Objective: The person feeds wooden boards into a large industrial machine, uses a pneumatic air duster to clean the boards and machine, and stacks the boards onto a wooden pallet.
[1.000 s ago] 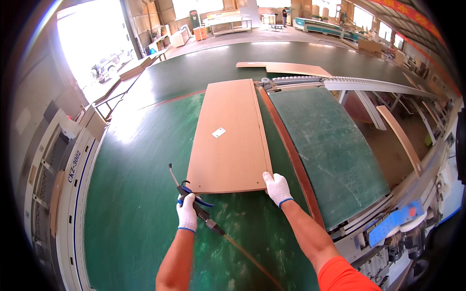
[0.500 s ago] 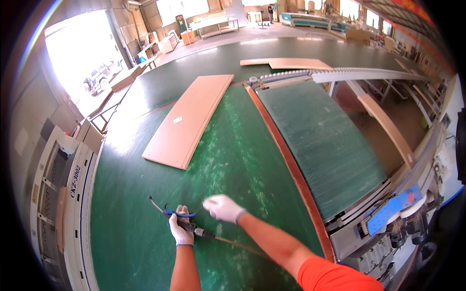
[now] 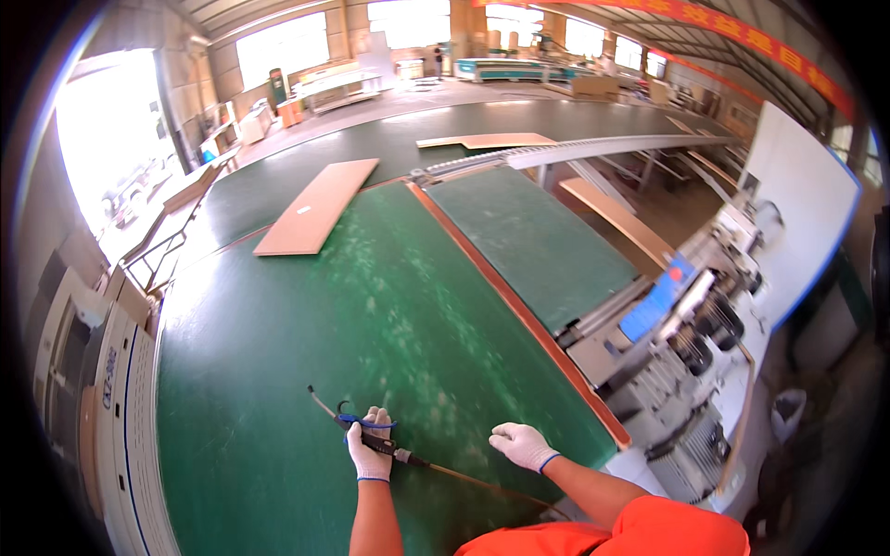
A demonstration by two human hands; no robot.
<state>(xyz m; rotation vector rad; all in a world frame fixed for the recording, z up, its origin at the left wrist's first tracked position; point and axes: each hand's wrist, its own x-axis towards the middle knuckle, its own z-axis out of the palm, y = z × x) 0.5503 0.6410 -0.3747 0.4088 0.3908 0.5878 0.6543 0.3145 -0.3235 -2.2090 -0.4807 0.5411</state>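
Observation:
My left hand [image 3: 371, 454], in a white knit glove, is closed around the grip of an air blow gun [image 3: 375, 442]. This gun is black and blue with a thin bent nozzle pointing to the far left, and a hose [image 3: 473, 478] trails from it toward my right. Over the green belt my right hand [image 3: 526, 447], gloved too, is held apart from the gun. Its fingers are loosely bent and nothing shows in them. Beyond both hands, a long pinkish-brown panel [image 3: 320, 206] lies flat on the green conveyor belt [image 3: 269, 343].
A reddish-brown rail [image 3: 510, 301] edges the belt, with another green belt section [image 3: 533, 246] past it. Machine motors [image 3: 691, 352] stand at the right, and a white machine cabinet [image 3: 130, 426] at the left. Another panel [image 3: 487, 141] lies farther off.
The view has shifted, and the panel on the belt appears farther away. My right hand has moved rightward from beside the blow gun. My left hand keeps its hold.

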